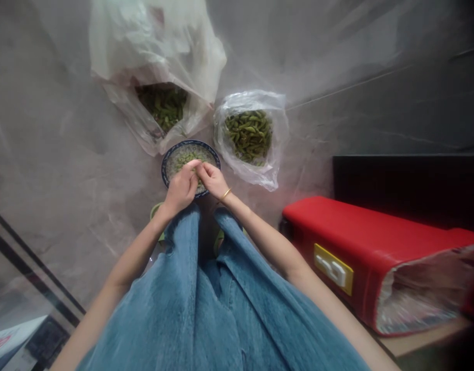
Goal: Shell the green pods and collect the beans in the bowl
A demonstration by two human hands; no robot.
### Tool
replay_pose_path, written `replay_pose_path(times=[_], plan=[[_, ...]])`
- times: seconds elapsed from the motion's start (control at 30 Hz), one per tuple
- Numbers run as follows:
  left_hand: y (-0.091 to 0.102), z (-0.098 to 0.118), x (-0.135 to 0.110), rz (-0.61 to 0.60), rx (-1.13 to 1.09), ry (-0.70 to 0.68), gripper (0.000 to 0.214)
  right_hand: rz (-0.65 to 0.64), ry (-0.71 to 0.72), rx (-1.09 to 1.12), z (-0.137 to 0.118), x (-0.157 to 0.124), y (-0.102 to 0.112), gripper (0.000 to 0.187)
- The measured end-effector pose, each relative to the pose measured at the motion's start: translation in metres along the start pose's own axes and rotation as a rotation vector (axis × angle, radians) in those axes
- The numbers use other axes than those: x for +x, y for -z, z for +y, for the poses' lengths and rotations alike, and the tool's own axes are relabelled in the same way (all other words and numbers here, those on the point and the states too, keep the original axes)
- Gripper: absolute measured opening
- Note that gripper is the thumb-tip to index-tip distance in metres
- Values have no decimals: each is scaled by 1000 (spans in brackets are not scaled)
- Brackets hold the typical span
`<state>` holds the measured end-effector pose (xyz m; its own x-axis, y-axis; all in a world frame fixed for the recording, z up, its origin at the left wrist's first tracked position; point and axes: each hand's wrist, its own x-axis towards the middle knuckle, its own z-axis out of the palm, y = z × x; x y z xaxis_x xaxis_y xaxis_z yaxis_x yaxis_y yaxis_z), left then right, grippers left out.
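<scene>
Gray, marbled floor [85,170], viewed downward through the head camera that I monitor remotely, underlies the whole arrangement. Blue denim clothing [175,309] fills the foreground; a red, open-ended case [353,224] stands off to the right. Ahead and to the left, a large whitish plastic bag [159,46] gapes toward the hands, with green pods [165,105] showing inside; ahead and to the right, a smaller clear bag [279,135] lies open around a heap of similar pods [249,135] (their long axes point in mixed directions, so I assign no single one). The blue-rimmed bowl [163,167] sits on the floor just beside both bags, on their near side. Over it, the left hand [181,186] and right hand [214,180] meet at the fingertips in a pinch; I cannot tell whether anything is gripped there. The relation I judge decisive: the bowl lies directly beneath the pinch, while the heap lies beyond and to the right, nearer the right hand. A thin gold-colored bracelet [226,195] rings that wrist. Smallest are the pale-green pieces [187,158] in the bowl, partly covered and too blurred for me to identify
</scene>
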<state>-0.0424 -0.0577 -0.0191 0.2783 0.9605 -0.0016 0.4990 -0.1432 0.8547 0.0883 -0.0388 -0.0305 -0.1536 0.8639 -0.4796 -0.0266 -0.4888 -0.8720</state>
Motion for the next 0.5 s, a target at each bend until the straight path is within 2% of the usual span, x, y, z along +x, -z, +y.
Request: replay_pose_path(times=[0.17, 0.4, 0.5], plan=[[-2, 0, 0, 34, -50, 34, 39, -68, -58, -18, -5, -5, 1, 58], [13, -4, 8, 16, -54, -2, 38, -397, -236, 222, -17, -4, 10, 57], [16, -3, 11, 41, -86, 28, 36, -433, -255, 286, -21, -5, 9, 54]])
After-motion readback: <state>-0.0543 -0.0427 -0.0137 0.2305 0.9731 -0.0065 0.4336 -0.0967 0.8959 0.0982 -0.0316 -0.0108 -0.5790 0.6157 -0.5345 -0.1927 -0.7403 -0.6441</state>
